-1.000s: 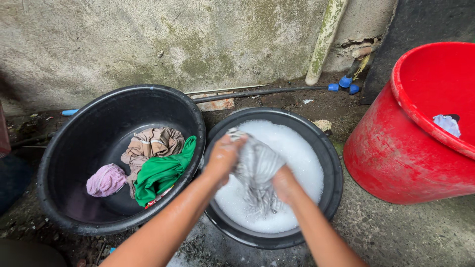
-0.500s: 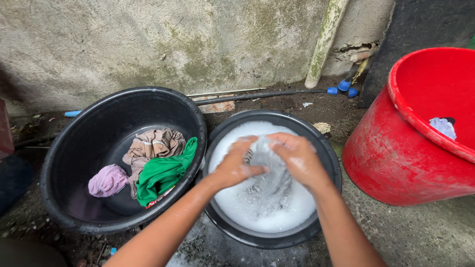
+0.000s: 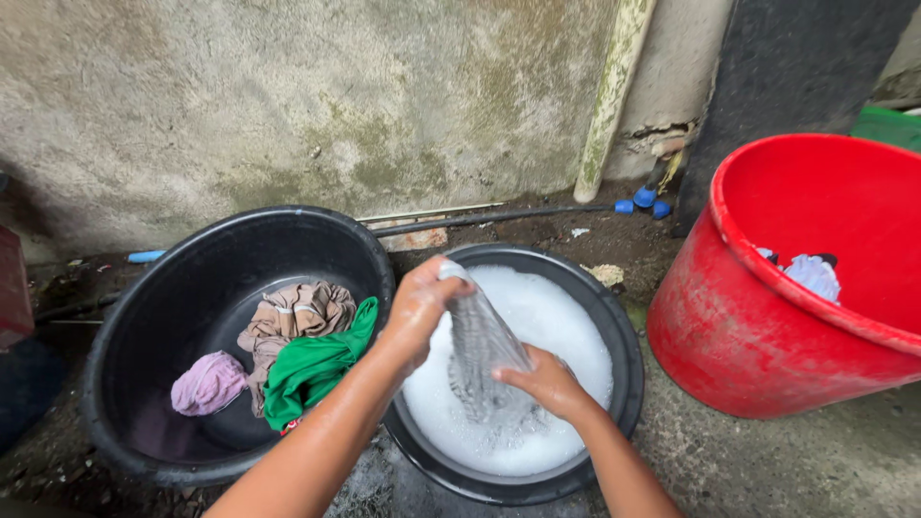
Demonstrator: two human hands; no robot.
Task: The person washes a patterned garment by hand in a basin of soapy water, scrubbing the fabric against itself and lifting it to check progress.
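A wet grey striped cloth (image 3: 480, 350) hangs stretched over a black basin (image 3: 624, 355) full of white suds. My left hand (image 3: 417, 307) grips its upper end, raised above the foam near the basin's left rim. My right hand (image 3: 549, 382) clasps the cloth lower down, close to the soapy water. Both forearms come in from the bottom of the view and look wet.
A larger black tub (image 3: 144, 326) to the left holds a green garment (image 3: 317, 364), a beige one (image 3: 293, 312) and a lilac one (image 3: 206, 382). A red bucket (image 3: 758, 336) with pale cloth (image 3: 814, 275) stands right. Behind are a stained wall, pipes and blue fittings (image 3: 645, 199).
My left hand has lifted the cloth's top end up and left, and my right hand has slid down it toward me. The view has tilted, so everything sits lower in frame.
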